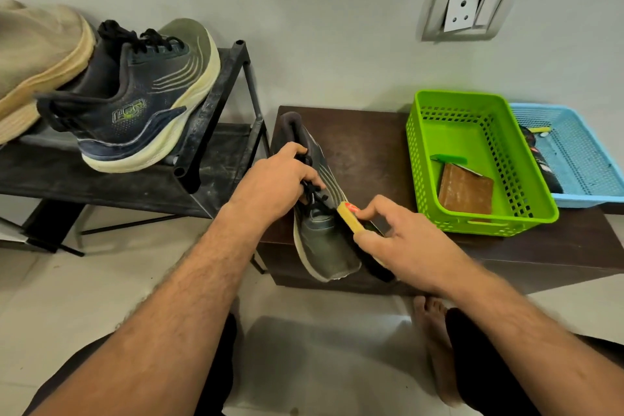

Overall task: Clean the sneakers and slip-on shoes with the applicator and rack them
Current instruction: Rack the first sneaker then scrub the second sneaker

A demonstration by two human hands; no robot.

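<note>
A dark grey-green sneaker (322, 246) lies on its side on the low dark wooden table (371, 152), toe toward me. My left hand (277, 186) grips it at the laces and tongue. My right hand (398, 240) holds a wooden-backed brush applicator (349, 218) against the sneaker's side near the toe; its bristles are mostly hidden behind the hand. The matching sneaker (135, 105) stands on the top shelf of the black shoe rack (216, 105). A tan slip-on shoe (37, 54) leans at the rack's far left, partly cut off.
A green plastic basket (526, 186) on the table's right holds a brown cloth or block. A blue tray (580, 159) with dark items sits beside it. A wall socket (469, 7) is above. My bare foot (435, 341) rests on the tiled floor.
</note>
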